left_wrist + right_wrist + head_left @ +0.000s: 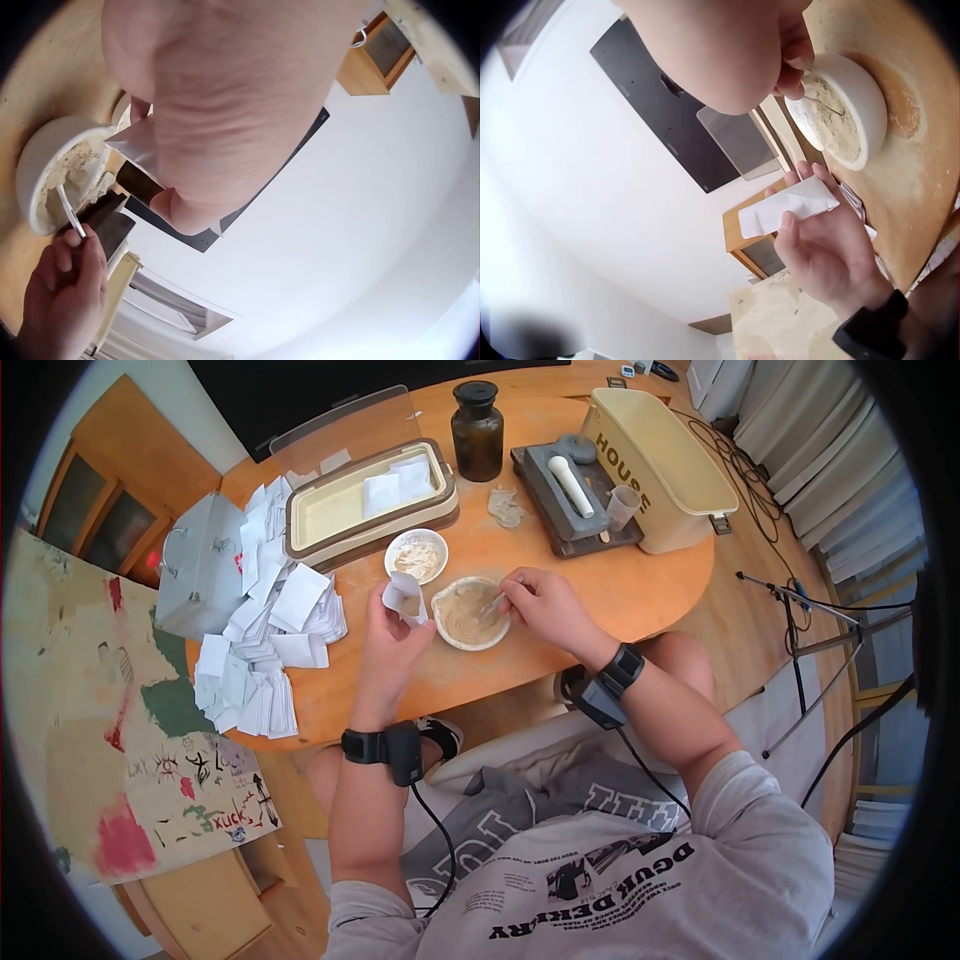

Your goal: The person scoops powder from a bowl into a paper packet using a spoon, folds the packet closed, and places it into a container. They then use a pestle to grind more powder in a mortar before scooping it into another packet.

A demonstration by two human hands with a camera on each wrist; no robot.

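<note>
The left hand (392,650) holds a small white paper packet (403,596) with its top spread apart, just left of a white bowl (440,635) of beige powder. In the right wrist view the thumb presses the packet (791,208) against the fingers. Between thumb and fingers the right hand (548,610) pinches a thin spoon-like tool (490,607), its far end down in the powder. The left wrist view shows this tool (70,210) as a pale stick dipping into the bowl (34,161). A smaller white bowl (389,563) with pale powder stands behind.
Many white packets (300,600) are heaped at the left beside a metal case (200,565). Behind are a cream tray (330,510) holding packets, a dark jar (477,440), a grey block (560,480) with a white pestle (570,487), a clear cup (623,507) and a cream bin (660,470).
</note>
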